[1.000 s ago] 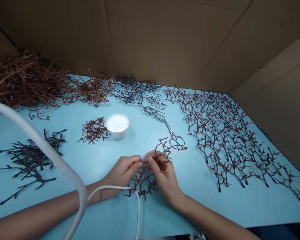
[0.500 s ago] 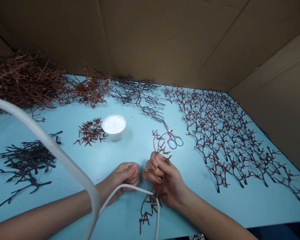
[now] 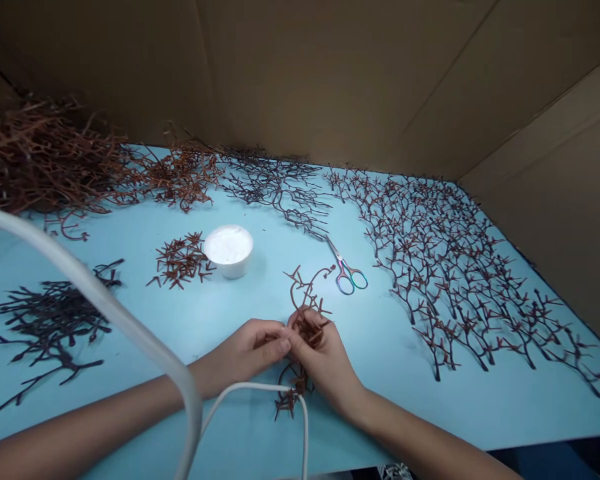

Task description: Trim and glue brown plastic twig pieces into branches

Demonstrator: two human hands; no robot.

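Observation:
A bunch of reddish-brown branched twigs [image 3: 313,328] is gripped in my right hand [image 3: 325,360], with curved ends standing out above the fingers and more hanging below. My left hand [image 3: 260,350] is closed in a pinch, its fingertips meeting those of the right; what lies between them is hidden. Just beyond my hands, scissors with iridescent handles [image 3: 351,277] rest on the blue table [image 3: 220,300]. A white tub [image 3: 230,253] filled with white stuff stands ahead of my left hand, beside a small pile of short brown forked pieces [image 3: 180,261].
A thick white cord [image 3: 130,320] and a thinner looped one [image 3: 250,387] cross in front of my left arm. Dark twigs [image 3: 60,313] lie at left, with a big brown heap [image 3: 45,160] behind. Joined branches [image 3: 430,247] spread over the right. Cardboard walls [image 3: 300,73] enclose the back.
My left hand has opened out from a fist and moved to the right hand's fingertips. The right hand has turned, and the twigs in it have shifted.

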